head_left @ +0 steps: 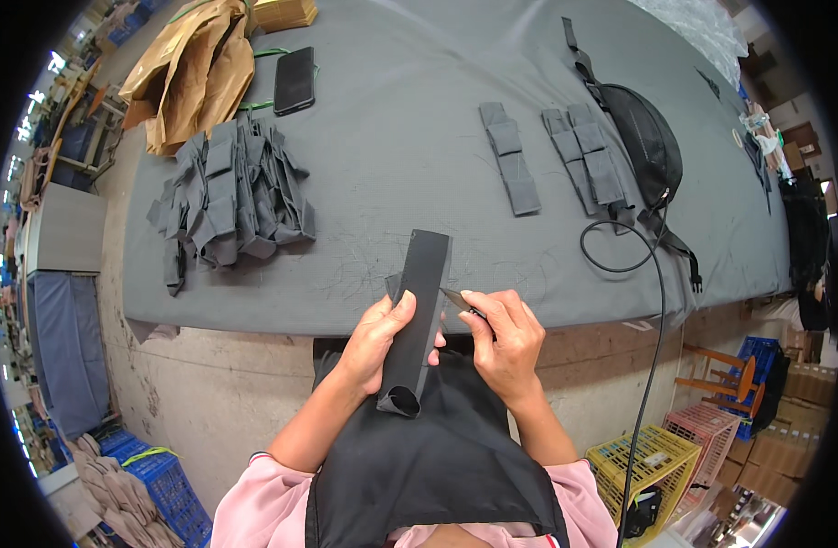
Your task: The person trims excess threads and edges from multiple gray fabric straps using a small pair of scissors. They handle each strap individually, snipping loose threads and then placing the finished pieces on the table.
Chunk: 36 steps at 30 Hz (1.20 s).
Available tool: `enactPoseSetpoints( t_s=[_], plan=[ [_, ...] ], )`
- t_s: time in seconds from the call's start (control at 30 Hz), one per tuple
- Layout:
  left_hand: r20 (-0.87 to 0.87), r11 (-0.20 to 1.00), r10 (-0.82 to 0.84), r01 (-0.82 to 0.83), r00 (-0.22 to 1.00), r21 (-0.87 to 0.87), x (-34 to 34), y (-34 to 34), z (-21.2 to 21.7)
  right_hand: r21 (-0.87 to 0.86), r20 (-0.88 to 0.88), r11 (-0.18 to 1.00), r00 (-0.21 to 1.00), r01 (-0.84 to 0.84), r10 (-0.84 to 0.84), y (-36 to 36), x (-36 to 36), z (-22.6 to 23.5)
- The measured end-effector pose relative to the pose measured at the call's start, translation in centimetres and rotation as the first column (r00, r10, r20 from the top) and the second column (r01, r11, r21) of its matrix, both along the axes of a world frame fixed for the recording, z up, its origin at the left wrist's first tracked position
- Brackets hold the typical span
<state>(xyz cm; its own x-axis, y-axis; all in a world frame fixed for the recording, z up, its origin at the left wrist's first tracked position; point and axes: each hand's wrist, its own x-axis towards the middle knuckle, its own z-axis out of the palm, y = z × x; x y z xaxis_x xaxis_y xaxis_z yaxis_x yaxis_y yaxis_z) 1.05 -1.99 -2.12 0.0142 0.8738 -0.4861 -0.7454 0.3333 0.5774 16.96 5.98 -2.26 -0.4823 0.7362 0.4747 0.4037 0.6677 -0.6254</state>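
A long dark grey fabric strip (pixel 417 297) hangs aslant above the table's front edge, its lower end curled into a loop. My left hand (pixel 379 333) is closed round it, thumb on the front and fingertips showing past the right edge. In my right hand (pixel 503 338) are small dark pointed thread snips (pixel 457 300), pinched between thumb and fingers. Their tip meets the strip's right edge; whether the blades are apart is too small to tell. A little fabric end (pixel 393 285) shows behind the strip.
On the grey-covered table (pixel 382 155), a heap of folded fabric strips (pixel 231 192) lies left. Single strips (pixel 510 160), a black waist bag (pixel 645 142) and a black cable (pixel 658 301) are right. A phone (pixel 295 80) and a brown paper bag (pixel 195 73) lie back left.
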Motion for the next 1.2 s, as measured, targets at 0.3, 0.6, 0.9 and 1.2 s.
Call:
enactPoseSetpoints(
  t_s=[0.3, 0.6, 0.9, 1.2],
  plan=[
    [0.016, 0.998, -0.034, 0.033, 0.999, 0.061, 0.0, -0.1, 0.0, -0.245, -0.118, 0.97, 0.993, -0.004, -0.025, -0.1, 0.3, 0.0],
    [0.159, 0.986, -0.115, 0.093, 0.981, 0.135, -0.3, -0.5, -0.5, -0.168, -0.076, 0.976, 0.989, -0.138, 0.126, 0.8, -1.2, 0.8],
    [0.19, 0.995, -0.079, 0.067, 0.979, 0.069, -0.2, -0.1, -0.2, -0.273, -0.209, 0.958, 0.977, -0.091, 0.034, 0.7, -1.1, -0.2],
    [0.302, 0.947, -0.181, 0.082, 0.936, 0.312, 0.4, 1.5, -1.5, -0.8, -0.599, 0.073, 0.786, -0.595, -0.153, 3.9, -0.2, 0.9]
  ],
)
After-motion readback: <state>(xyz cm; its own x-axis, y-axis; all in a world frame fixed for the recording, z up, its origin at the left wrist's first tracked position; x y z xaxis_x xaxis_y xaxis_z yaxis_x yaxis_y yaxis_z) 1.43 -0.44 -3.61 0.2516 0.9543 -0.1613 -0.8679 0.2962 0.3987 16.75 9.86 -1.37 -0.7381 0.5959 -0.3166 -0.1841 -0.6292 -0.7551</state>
